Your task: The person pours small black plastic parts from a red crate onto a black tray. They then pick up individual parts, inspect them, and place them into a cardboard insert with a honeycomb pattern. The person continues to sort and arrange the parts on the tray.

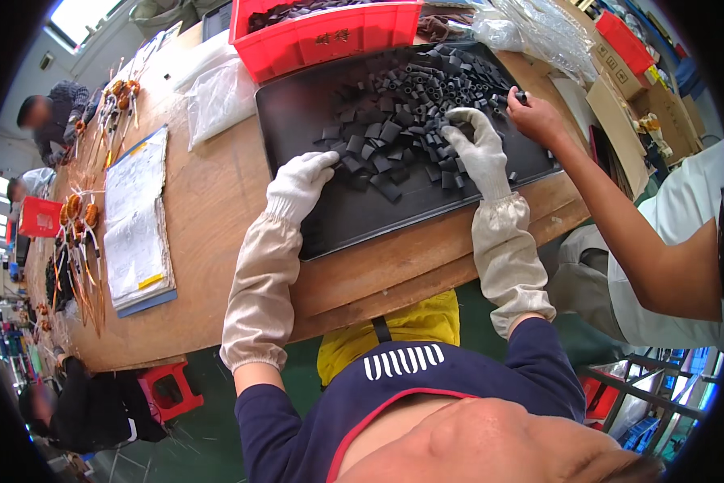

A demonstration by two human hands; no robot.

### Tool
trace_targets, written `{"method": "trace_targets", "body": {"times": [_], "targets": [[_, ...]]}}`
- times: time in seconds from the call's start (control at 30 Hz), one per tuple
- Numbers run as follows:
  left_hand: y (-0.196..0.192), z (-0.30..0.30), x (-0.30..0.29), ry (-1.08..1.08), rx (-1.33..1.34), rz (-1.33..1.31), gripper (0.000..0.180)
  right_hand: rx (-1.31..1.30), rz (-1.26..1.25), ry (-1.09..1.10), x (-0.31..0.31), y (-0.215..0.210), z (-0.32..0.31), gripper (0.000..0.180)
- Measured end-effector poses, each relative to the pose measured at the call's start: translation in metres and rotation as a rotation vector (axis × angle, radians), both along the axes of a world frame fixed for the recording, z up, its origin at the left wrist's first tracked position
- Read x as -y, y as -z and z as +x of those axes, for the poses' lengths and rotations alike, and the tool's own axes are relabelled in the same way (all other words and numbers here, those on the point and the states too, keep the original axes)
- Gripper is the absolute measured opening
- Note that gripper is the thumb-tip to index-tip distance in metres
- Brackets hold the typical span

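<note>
On the wooden worktop [217, 201], my black tray [297, 129] holds a heap of small black tube pieces [410, 105], mostly unsorted I judge, behind it a red bin [330, 36] of more, my gloved left hand [299, 183] resting spread, my right hand [476, 145] pinching pieces.

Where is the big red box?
In the head view, the red plastic bin sits at the far top of the wooden table, just behind the black tray of dark tube pieces.
</note>
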State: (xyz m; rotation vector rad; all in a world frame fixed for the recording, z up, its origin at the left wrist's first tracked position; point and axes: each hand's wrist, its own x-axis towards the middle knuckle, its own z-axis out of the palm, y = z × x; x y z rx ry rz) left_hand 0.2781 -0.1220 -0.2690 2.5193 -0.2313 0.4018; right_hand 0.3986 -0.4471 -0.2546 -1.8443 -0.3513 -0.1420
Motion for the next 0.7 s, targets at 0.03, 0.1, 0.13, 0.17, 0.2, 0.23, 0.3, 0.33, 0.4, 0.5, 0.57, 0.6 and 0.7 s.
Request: {"method": "trace_targets", "body": {"times": [0.03, 0.1, 0.13, 0.17, 0.2, 0.23, 0.3, 0.33, 0.4, 0.5, 0.57, 0.6, 0.7], "targets": [[0.002, -0.001, -0.001, -0.001, 0.022, -0.041, 0.029, -0.129, 0.296, -0.145, -0.002, -0.006, -0.003, 0.023], [0.008, 0.0, -0.003, 0.012, 0.084, -0.136, 0.031, -0.371, 0.886, -0.438, -0.003, -0.024, -0.015, 0.025], [0.009, -0.001, -0.004, 0.002, 0.102, -0.192, 0.031, -0.386, 0.937, -0.489, -0.006, -0.033, -0.023, 0.026], [0.009, -0.001, -0.005, -0.009, 0.121, -0.247, 0.031, -0.401, 0.988, -0.54, -0.009, -0.044, -0.033, 0.027], [0.006, 0.002, -0.003, -0.02, 0.131, -0.253, 0.031, -0.409, 1.035, -0.583, -0.008, -0.056, -0.041, 0.028], [0.006, 0.003, -0.004, -0.027, 0.127, -0.291, 0.03, -0.393, 1.035, -0.605, -0.008, -0.062, -0.046, 0.028], [0.005, 0.005, -0.005, -0.053, 0.114, -0.361, 0.029, -0.372, 1.042, -0.66, -0.01, -0.069, -0.052, 0.028], [0.005, 0.005, -0.003, -0.087, 0.126, -0.411, 0.027, -0.372, 0.985, -0.637, -0.011, -0.074, -0.054, 0.023], [-0.001, 0.004, 0.001, -0.135, 0.033, -0.532, 0.027, -0.31, 0.773, -0.497, -0.019, -0.067, -0.05, 0.019], [-0.016, -0.006, 0.011, -0.172, -0.019, -0.623, 0.022, -0.19, 0.431, -0.386, -0.046, -0.045, -0.05, 0.013], [-0.026, -0.009, 0.021, -0.136, 0.0, -0.626, 0.019, -0.035, 0.245, -0.334, -0.066, -0.021, -0.049, 0.014], [-0.032, -0.013, 0.026, -0.126, 0.076, -0.602, 0.015, 0.003, 0.218, -0.311, -0.081, -0.025, -0.055, 0.015], [-0.029, -0.016, 0.026, -0.132, 0.143, -0.546, 0.012, 0.431, -0.155, -0.295, -0.107, -0.029, -0.059, 0.024]]}}
